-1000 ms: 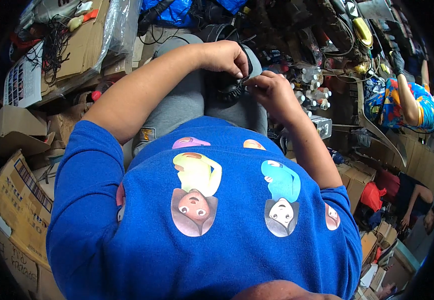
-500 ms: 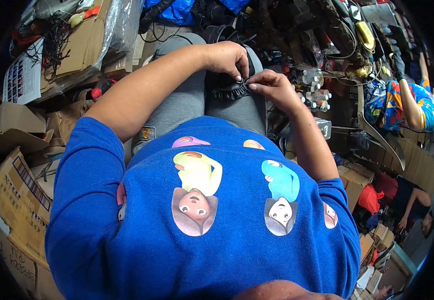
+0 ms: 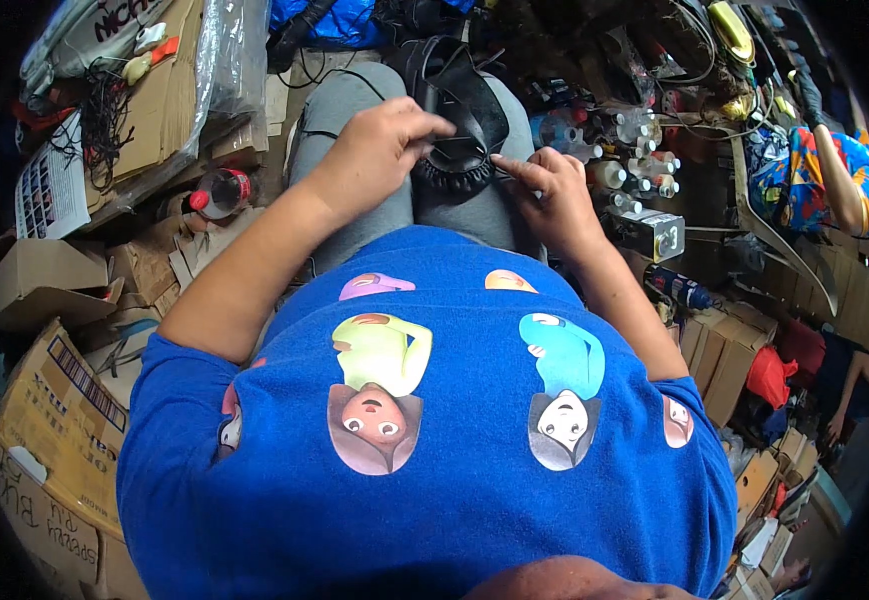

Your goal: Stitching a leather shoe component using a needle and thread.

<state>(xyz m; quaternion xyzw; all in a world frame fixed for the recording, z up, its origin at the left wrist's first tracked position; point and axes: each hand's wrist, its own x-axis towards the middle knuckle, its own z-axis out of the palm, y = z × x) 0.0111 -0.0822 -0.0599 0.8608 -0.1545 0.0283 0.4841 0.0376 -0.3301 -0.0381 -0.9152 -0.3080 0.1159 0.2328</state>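
A black leather shoe (image 3: 463, 172) with a puckered, gathered toe edge rests on my lap, between my grey-trousered thighs. My left hand (image 3: 383, 150) hovers over its left side, thumb and fingers pinched together. From those fingertips a thin, dark thread (image 3: 470, 138) appears to run across the shoe. On the right side my right hand (image 3: 553, 192) has its index finger and thumb at the gathered edge, gripping it; whether a needle is in that pinch is too small to tell.
Plastic bottles (image 3: 645, 160) and a clear square container (image 3: 655, 236) stand to the right. Cardboard boxes (image 3: 45, 285) and a red-capped bottle (image 3: 223, 192) lie left. A person in a colourful shirt (image 3: 830, 180) is at far right, another person (image 3: 850, 385) below.
My left hand has pulled back to the left, away from the gathered edge, uncovering more of the shoe. The right hand stays by the edge, slightly lower. The view has shifted a little.
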